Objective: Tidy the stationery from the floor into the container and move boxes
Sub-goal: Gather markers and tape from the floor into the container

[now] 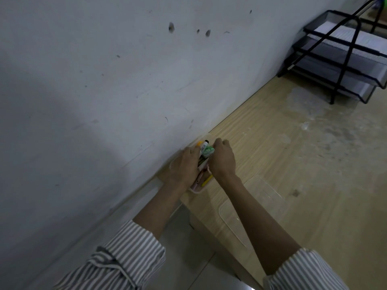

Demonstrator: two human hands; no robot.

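A small pink container stands on the wooden desk, close to the white wall. It holds stationery: a green-and-white box, a white tube with a black cap, a yellow pen and other pens. My left hand grips the container's left side with curled fingers. On the right side my right hand grips it the same way. Most of the container is hidden between the two hands.
A clear plastic lid lies flat on the desk just right of my right forearm. A black mesh three-tier paper tray with sheets stands at the desk's far right. The grey floor shows below the desk's near-left edge.
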